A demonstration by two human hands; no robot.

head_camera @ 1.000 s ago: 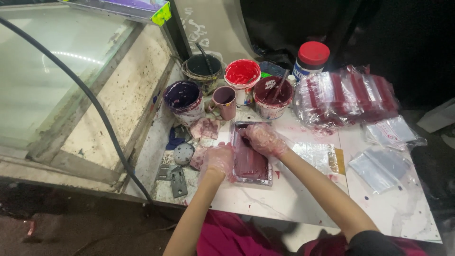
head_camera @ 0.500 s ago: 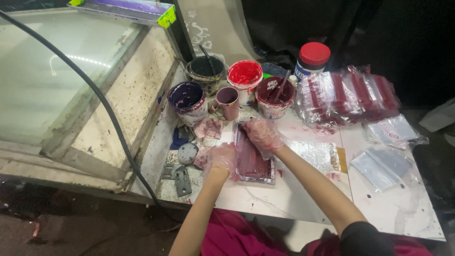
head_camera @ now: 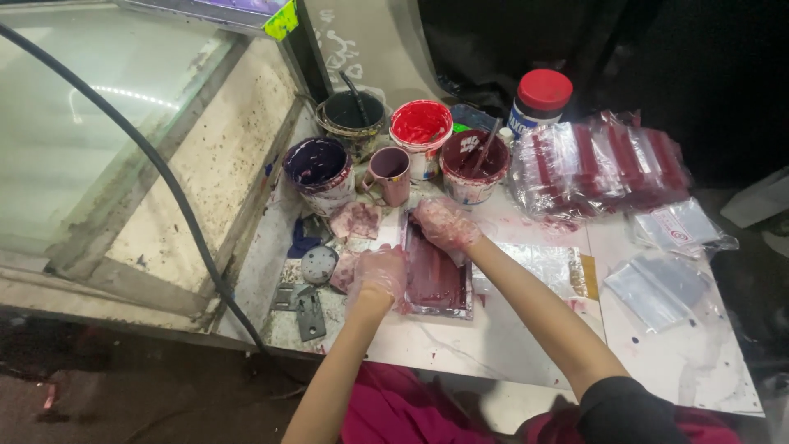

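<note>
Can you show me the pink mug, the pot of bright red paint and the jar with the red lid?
pink mug [head_camera: 392, 175]: head view, on its side wall.
pot of bright red paint [head_camera: 420, 123]: head view, on the paint surface.
jar with the red lid [head_camera: 544, 89]: head view, on the lid.

I see thin clear plastic gloves on both my hands, crinkled, loose at wrists. Left hand [head_camera: 380, 275] glove smeared pinkish-red over knuckles and fingers. Right hand [head_camera: 445, 223] glove blotched same red, film wrinkled across back. Forearms bare below glove cuffs. Right arm: black short sleeve [head_camera: 629, 411] near elbow, bottom edge of view. Magenta-pink garment [head_camera: 394, 407] over lap, folds visible between my arms.
</note>
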